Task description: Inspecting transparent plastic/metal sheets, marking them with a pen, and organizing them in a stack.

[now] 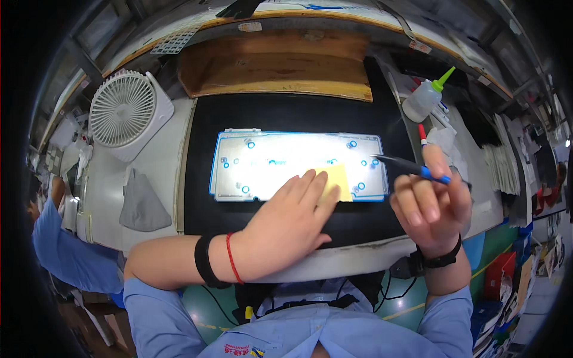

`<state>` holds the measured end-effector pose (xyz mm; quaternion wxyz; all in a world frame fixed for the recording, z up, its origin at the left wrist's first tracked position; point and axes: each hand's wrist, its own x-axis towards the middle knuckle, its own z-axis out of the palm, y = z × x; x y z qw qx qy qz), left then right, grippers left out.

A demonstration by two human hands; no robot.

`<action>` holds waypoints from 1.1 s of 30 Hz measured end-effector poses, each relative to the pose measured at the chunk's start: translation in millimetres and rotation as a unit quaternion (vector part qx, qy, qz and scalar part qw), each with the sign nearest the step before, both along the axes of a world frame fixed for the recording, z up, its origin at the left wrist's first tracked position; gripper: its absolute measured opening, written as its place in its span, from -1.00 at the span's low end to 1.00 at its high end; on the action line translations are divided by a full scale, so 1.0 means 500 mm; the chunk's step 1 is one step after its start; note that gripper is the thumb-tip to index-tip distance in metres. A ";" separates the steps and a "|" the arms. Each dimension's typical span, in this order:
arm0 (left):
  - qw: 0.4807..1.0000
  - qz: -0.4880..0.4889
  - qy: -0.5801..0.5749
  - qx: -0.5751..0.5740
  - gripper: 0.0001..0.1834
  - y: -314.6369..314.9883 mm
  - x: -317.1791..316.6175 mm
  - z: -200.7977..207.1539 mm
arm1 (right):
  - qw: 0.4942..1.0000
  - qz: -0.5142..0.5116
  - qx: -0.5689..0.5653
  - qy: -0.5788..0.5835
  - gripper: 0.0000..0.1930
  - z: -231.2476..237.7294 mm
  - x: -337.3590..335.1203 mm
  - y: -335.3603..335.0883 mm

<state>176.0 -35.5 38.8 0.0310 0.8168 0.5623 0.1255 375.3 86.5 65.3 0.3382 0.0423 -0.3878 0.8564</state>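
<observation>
A bright silvery rectangular panel (pixel 268 146) with blue edging and blue rings lies on a black mat (pixel 286 116) in front of me. Near its front edge, right of centre, rests a square yellow paper (pixel 338 181). My left hand (pixel 290 215) lies flat, fingers stretched over the lower part of the panel, the fingertips on the yellow paper's left side. Over the panel's right end, my right hand (pixel 431 206) has its fingers closed round a slim black pointed tool (pixel 406 165) with a blue section. Its tip points left, above the panel; whether it touches is unclear.
At left stand a white fan (pixel 124 110) and a grey cloth-like piece (pixel 143 203). A wooden tray (pixel 277 68) sits behind the mat. To the right are a squeeze bottle (pixel 422 101) with a green nozzle and a red-capped marker (pixel 422 132). Another person's blue sleeve (pixel 68 253) shows far left.
</observation>
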 end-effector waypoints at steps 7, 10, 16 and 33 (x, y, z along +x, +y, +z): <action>0.999 0.010 0.025 -0.021 -0.21 0.002 0.004 -0.009 | 0.924 -0.112 0.050 -0.363 -0.37 -0.045 -0.136 0.065; 0.999 0.018 0.041 0.003 -0.24 0.002 0.001 -0.017 | 0.873 -0.173 0.201 -0.409 -0.64 -0.067 -0.137 0.067; 0.999 0.016 0.030 0.034 -0.47 0.012 -0.005 -0.023 | 0.870 -0.251 0.217 -0.366 -0.68 -0.079 -0.159 0.045; 0.997 0.007 0.053 0.051 -0.57 0.002 -0.008 -0.025 | 0.826 -0.268 0.350 -0.352 -0.76 -0.083 -0.143 0.023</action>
